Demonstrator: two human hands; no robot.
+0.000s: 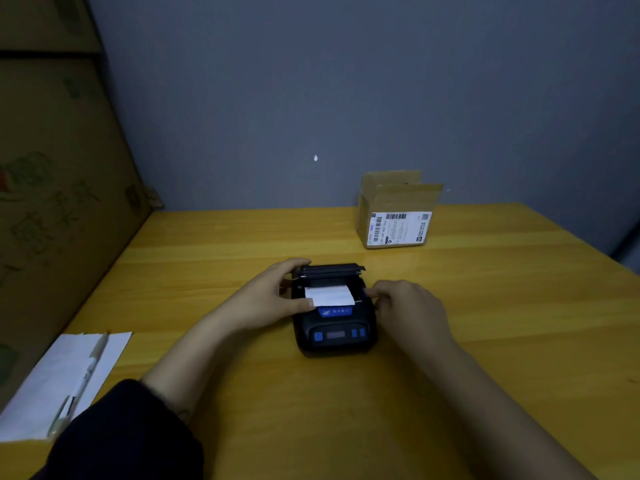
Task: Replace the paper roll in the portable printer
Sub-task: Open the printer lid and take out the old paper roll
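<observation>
A black portable printer (334,336) with blue buttons lies in the middle of the yellow wooden table (485,306). Its lid (329,270) stands raised at the far end. A white strip of paper (330,295) comes out of the open bay and lies over the printer's top. My left hand (277,296) is at the printer's left side, thumb pressing the paper's left corner, fingers reaching the lid's left end. My right hand (405,306) touches the printer's right side with its fingertips. The roll itself is hidden inside the bay.
An open cardboard box (396,216) with a shipping label stands at the back right near the grey wall. A white sheet (52,386) with a pen (81,382) on it lies at the front left. Large cardboard cartons (52,168) line the left side.
</observation>
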